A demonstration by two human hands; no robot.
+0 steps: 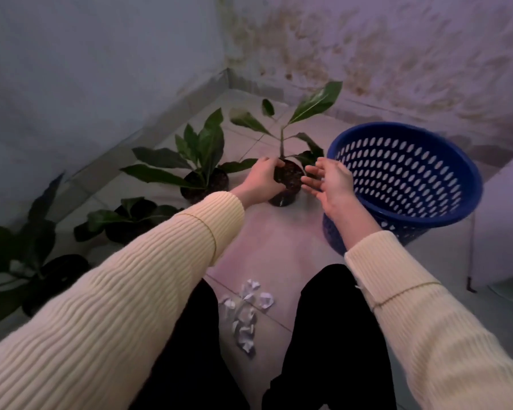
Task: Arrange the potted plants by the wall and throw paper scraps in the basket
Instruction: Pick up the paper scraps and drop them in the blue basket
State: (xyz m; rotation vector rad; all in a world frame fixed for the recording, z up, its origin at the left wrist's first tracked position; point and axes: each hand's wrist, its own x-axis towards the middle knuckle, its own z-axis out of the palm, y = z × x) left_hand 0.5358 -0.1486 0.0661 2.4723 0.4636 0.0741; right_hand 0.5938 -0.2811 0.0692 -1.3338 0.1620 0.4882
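Observation:
A tall-stemmed plant in a black pot stands on the tiled floor in the middle of the view. My left hand grips the pot's left rim. My right hand hovers with spread fingers just right of the pot, not touching it. Three other potted plants line the left wall: one next to the held pot, one nearer, one at the lower left. A blue perforated basket stands to the right. Several crumpled paper scraps lie on the floor between my knees.
Two walls meet in a corner behind the plants; the right one is stained. A pale furniture edge with a thin metal leg stands right of the basket. My legs in black trousers fill the lower middle.

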